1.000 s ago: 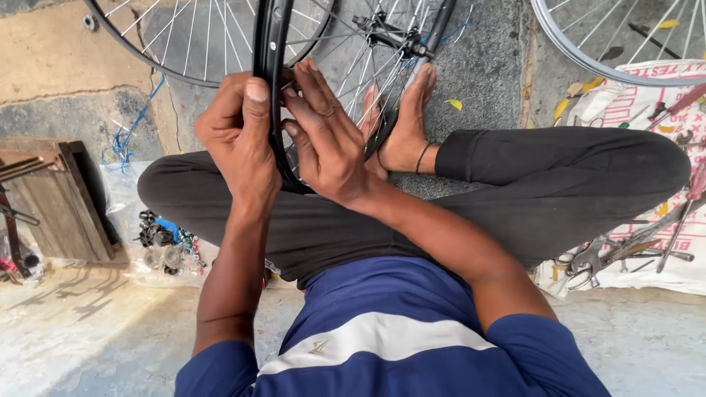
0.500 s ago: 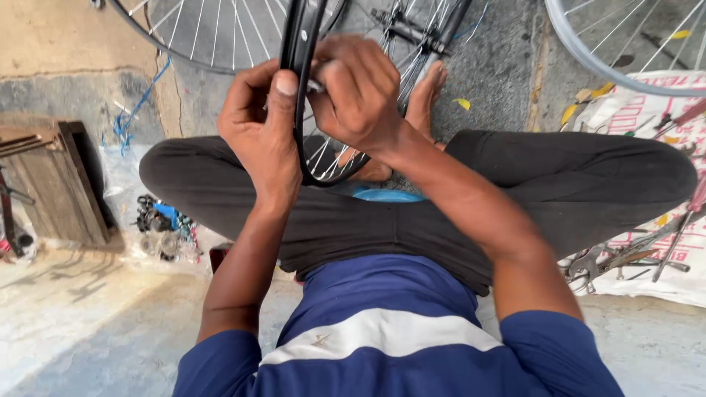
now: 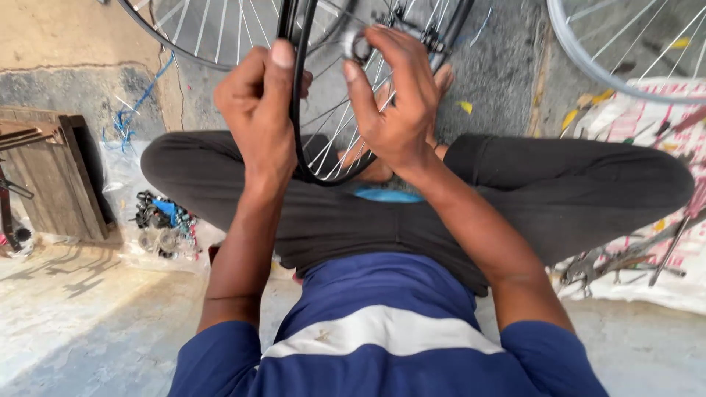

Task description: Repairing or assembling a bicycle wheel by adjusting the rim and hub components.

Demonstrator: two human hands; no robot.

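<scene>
I sit cross-legged on the floor with a black-rimmed bicycle wheel (image 3: 323, 175) standing upright over my lap. My left hand (image 3: 257, 121) grips the black rim, thumb pointing up along it. My right hand (image 3: 393, 99) reaches among the silver spokes (image 3: 334, 136) from the right side, fingers curled, thumb and forefinger pinching a small round metal part (image 3: 359, 45) near the hub. My bare foot shows behind the spokes.
A second spoked wheel (image 3: 198, 37) leans behind, and another silver rim (image 3: 588, 62) lies at the upper right. Tools (image 3: 625, 257) lie on printed sheets at the right. A wooden box (image 3: 48, 180) and a bag of small parts (image 3: 158, 220) sit at the left.
The wheel has come closer and higher in view. My right hand has moved from lying flat against the rim to reaching up into the spokes near the hub.
</scene>
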